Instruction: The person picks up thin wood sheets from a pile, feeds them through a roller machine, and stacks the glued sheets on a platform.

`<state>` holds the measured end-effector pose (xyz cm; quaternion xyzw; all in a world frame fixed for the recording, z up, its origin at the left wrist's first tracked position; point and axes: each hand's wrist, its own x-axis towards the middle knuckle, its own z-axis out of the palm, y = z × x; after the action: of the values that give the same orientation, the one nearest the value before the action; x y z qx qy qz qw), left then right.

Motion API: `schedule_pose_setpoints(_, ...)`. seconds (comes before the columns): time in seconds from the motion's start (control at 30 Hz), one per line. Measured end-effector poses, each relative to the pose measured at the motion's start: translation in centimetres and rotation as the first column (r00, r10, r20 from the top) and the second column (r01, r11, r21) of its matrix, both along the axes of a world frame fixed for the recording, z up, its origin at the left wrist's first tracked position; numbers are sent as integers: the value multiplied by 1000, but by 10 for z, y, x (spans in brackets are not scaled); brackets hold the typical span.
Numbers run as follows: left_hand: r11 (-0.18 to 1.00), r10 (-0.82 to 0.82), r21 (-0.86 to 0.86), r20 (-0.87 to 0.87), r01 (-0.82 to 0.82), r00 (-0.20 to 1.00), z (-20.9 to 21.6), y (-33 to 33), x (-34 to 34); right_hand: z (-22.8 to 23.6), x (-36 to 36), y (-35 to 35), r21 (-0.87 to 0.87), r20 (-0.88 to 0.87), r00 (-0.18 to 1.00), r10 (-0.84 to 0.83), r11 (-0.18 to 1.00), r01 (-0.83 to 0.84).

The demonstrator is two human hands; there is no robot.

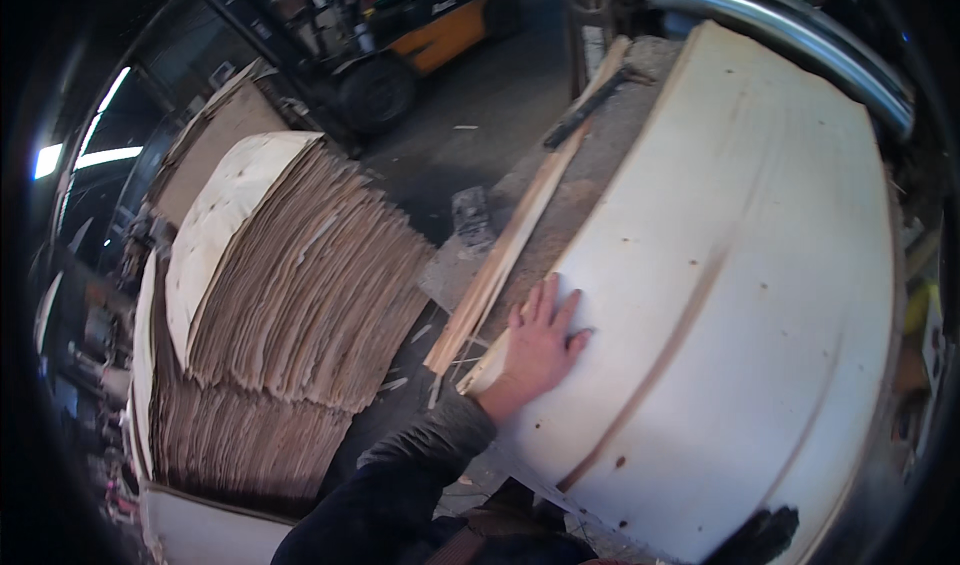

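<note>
My left hand [543, 343] lies flat near the left edge of a large pale wood veneer sheet [770, 235], fingers spread and gripping nothing. The sheet has brown streaks and small dark knots, and covers most of the right side. At its lower edge sits a dark, blurry shape [765, 537], perhaps my right hand in a glove or its sleeve; no fingers can be made out. Along the sheet's left side runs a long narrow wood strip [510, 250]. A dark bar-like tool [590, 112] rests across the strip's far part.
Tall stacked veneer sheets [310, 275] with ragged edges stand to the left. Across the far side a shiny metal roller [790, 30] stretches behind the sheet. An orange and black forklift [430, 40] is parked on the dark floor [480, 105], where wood scraps lie.
</note>
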<state>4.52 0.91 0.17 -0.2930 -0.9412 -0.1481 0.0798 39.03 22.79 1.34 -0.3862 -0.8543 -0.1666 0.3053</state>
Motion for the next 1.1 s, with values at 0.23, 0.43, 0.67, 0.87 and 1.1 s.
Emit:
schedule_pose_setpoints(0.23, 999, 37, 18, -109, -35, 993, -16, -9, -4, -24, 9, 2, -305, -183, 979, -85, 952, 26)
schedule_pose_setpoints(0.43, 999, -12, 33, -166, 17, 986, -13, -3, -6, -27, 16, 8, -135, -91, 985, -147, 982, 134)
schedule_pose_setpoints(0.67, 996, -15, 86, -191, 32, 982, -17, -6, -5, -33, 22, 12, -135, -198, 970, -139, 984, 114)
schedule_pose_setpoints(0.87, 989, -22, 138, -235, 55, 972, -28, -9, -6, -33, 27, 14, -206, -161, 970, -180, 968, 145)
schedule_pose_setpoints(1.1, 982, -5, 184, -230, 49, 973, -21, -8, -1, -37, 30, 15, -217, -69, 977, -202, 959, 183)
